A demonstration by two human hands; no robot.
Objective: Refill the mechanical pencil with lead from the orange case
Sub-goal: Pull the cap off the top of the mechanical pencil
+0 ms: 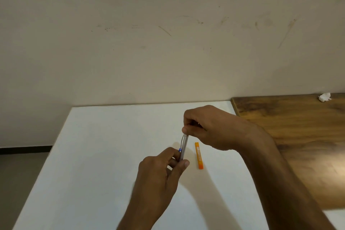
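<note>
A grey mechanical pencil [183,146] with a metal clip and a small blue part stands nearly upright above the white table [104,155]. My left hand [164,172] grips its lower half. My right hand [211,127] pinches at the pencil's top end, fingers closed; whatever is between them is hidden. The orange lead case [199,155] lies flat on the table just right of the pencil, untouched.
A wooden tabletop [298,136] adjoins the white table on the right, with a crumpled white tissue [324,97] at its far edge. A marked beige wall rises behind. Grey floor shows at the left.
</note>
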